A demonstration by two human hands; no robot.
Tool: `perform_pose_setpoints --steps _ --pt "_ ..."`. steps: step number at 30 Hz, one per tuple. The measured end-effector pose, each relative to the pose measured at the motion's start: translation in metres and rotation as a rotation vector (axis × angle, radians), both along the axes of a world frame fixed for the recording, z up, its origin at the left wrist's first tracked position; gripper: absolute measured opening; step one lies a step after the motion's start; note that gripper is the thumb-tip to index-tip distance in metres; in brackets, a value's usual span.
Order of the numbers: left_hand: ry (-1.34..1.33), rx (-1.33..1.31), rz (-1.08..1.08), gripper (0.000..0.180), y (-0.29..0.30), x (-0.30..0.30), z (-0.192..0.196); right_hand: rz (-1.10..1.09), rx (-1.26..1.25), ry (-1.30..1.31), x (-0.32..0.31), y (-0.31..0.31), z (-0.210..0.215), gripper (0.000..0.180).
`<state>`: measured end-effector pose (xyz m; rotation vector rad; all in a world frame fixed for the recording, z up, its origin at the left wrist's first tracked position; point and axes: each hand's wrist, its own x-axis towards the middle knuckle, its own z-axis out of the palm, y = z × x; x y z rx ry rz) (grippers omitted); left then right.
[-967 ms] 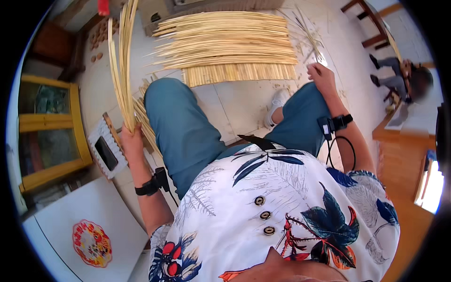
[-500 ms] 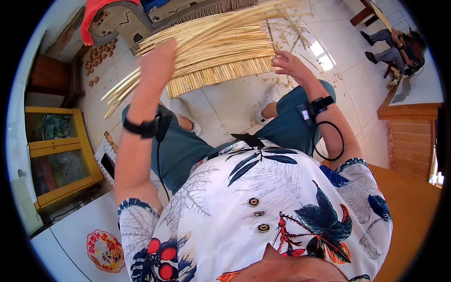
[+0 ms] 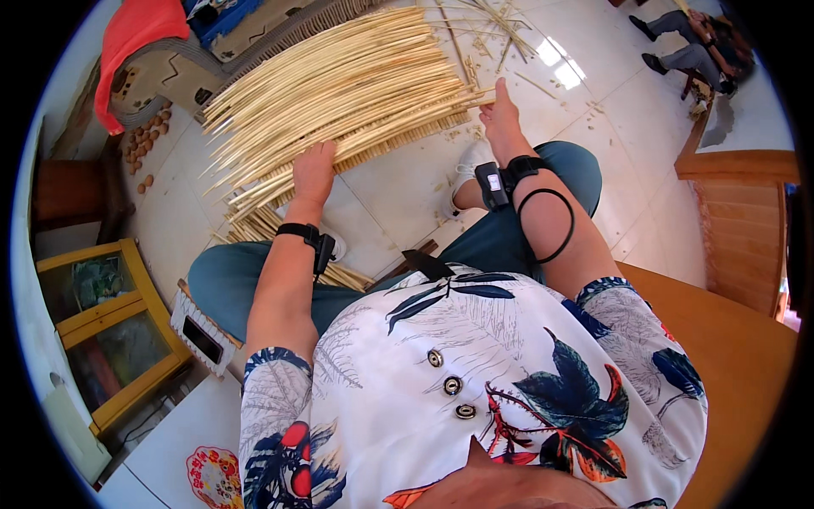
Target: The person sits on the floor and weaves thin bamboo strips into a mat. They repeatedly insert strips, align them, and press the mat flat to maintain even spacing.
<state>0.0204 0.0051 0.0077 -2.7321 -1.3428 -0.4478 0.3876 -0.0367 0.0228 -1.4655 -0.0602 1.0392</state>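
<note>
A broad layer of long pale stalks (image 3: 339, 85) lies over the floor in front of my knees. The stalks run roughly left to right, with thin pointed ends at the left. Along the near edge my left hand (image 3: 314, 174) is closed over the nearest stalks, its fingertips partly hidden. At the right ends, my right hand (image 3: 502, 117) stands edge-up with its fingers stretched out, the thumb side touching the stalk tips. Beneath the long stalks shows a strip of short, side-by-side stalk pieces (image 3: 407, 136).
More stalks (image 3: 254, 225) lie beside my left leg. Loose stalks (image 3: 500, 30) and chips are scattered at the far right. A patterned sofa (image 3: 170, 72) with a red cloth, round brown objects (image 3: 144, 146) and a yellow cabinet (image 3: 114, 331) stand left. Another person (image 3: 699, 51) sits far right.
The stalks my left hand held raised now lie on the layer. That hand has come down to the near edge. My right hand's fingers have straightened upward at the stalk ends.
</note>
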Motion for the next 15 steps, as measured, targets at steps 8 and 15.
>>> perform_pose_setpoints --steps 8,15 --pt "-0.046 0.076 -0.048 0.029 -0.003 -0.003 0.006 -0.398 -0.118 -0.183 -0.012 0.007 -0.011 0.064" --pt "-0.004 0.016 -0.041 0.038 -0.005 -0.008 0.015 -0.196 0.06 -0.169 -0.004 0.004 -0.022 0.033"
